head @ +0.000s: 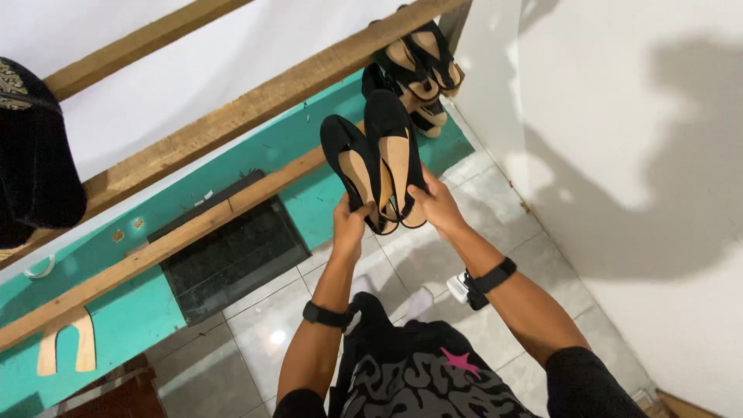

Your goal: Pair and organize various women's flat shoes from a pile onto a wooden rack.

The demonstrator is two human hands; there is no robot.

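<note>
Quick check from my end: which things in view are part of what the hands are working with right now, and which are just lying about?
In hand:
- left hand grips the left black flat shoe
- right hand grips the right black flat shoe

Lying about:
- black strappy sandals on the wooden rack rail
- dark bag at the left edge
- dark floor grate
- wooden cut-out on the teal panel
</note>
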